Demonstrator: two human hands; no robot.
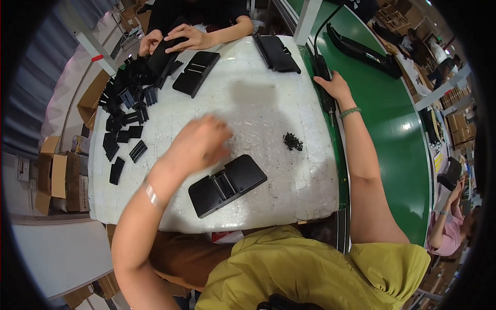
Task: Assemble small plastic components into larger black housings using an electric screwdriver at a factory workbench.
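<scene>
My left hand (202, 140) hovers over the white padded table, smeared by motion, so I cannot make out whether its fingers hold anything. Just below it lies a black plastic housing (250, 175) with a slotted channel across its middle. At the table's right edge, my right hand (339, 89) grips a black electric screwdriver (322, 70), whose cable runs upward and whose bit points toward me. Between my hands, a small pile of black screws (293, 142) rests on the padding.
A heap of black plastic parts (135, 77) covers the table's left side. Across from me, a person's hands (186, 39) hold a black piece. More black housings (196, 73) lie farther off. A green conveyor belt (392, 137) runs along the right, carrying a long black part (361, 50).
</scene>
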